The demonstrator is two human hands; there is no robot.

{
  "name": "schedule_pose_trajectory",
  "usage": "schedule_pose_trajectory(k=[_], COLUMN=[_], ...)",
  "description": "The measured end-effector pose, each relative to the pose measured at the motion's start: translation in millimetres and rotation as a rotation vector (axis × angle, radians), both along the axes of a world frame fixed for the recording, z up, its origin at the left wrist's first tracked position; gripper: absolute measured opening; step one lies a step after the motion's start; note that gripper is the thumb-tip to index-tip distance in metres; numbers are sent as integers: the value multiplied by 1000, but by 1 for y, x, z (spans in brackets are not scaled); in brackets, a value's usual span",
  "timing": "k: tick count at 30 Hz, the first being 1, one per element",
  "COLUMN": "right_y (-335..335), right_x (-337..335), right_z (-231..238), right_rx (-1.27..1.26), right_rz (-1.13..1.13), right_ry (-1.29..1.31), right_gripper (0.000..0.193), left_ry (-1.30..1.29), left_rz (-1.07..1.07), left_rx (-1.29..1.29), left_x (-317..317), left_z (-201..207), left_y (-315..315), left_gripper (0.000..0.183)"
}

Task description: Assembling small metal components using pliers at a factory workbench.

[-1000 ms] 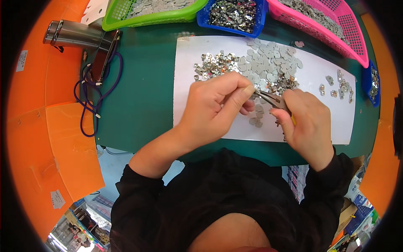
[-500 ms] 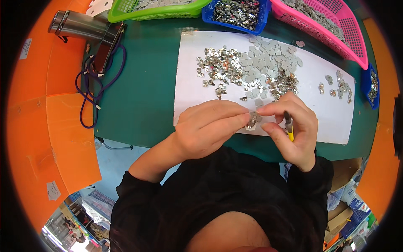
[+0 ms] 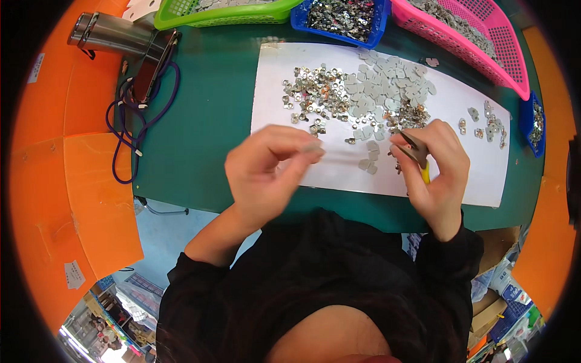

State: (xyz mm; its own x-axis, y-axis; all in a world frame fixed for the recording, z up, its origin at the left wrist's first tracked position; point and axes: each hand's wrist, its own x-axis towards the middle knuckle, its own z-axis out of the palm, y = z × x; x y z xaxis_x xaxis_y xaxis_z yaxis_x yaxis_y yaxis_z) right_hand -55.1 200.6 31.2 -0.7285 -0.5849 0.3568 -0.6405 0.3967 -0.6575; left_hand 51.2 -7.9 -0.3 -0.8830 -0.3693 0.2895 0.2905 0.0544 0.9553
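My left hand point(image 3: 266, 172) is raised over the left part of a white board point(image 3: 275, 78), thumb and forefinger pinching a small flat grey piece point(image 3: 311, 149), blurred by motion. In my right hand point(image 3: 442, 172) is a yellow-handled tool point(image 3: 425, 172) with two dark pointed jaws spread apart. Close by the right fingertips, small metal parts show, partly hidden by the hand. Between the two hands several flat grey pieces point(image 3: 368, 163) lie on the board. Beyond them are a pile of shiny metal parts point(image 3: 321, 91), a heap of grey pieces point(image 3: 387, 85) and more brownish metal parts point(image 3: 411, 115).
Along the far edge stand a green basket point(image 3: 224, 18), a blue tray point(image 3: 339, 37) and a pink basket point(image 3: 460, 57), all filled with small parts. Another blue tray point(image 3: 533, 130) sits far right. At the left lie a steel flask point(image 3: 115, 35) and a purple cord point(image 3: 175, 91) on the green table point(image 3: 206, 121).
My hands have moved apart; the left went left with the grey piece. The tool in my right hand has swung round, its jaws now pointing up-left. Grey pieces between the hands are uncovered.
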Motion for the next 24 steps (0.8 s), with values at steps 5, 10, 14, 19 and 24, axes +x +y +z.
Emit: schedule_pose_trajectory(k=[5,10,14,19,24], right_y=[-21,-29,-29,-37,-60], right_x=[6,5,0,2,18], right_z=[-13,-24,-25,-26,-30], right_rx=[228,321,291,238,259], right_rz=[75,85,55,66,164], right_ry=[109,230,244,266,301], right_gripper=[29,32,32,37,36], left_ry=[-238,-317,-425,-288,-182], left_rz=[-15,-82,-156,-67,-10], left_rx=[340,442,587,696,749], left_x=[-2,-3,-8,-9,-8], left_z=[4,4,5,1,3], left_y=[-12,-14,-22,-36,-41], left_gripper=[12,10,8,19,12])
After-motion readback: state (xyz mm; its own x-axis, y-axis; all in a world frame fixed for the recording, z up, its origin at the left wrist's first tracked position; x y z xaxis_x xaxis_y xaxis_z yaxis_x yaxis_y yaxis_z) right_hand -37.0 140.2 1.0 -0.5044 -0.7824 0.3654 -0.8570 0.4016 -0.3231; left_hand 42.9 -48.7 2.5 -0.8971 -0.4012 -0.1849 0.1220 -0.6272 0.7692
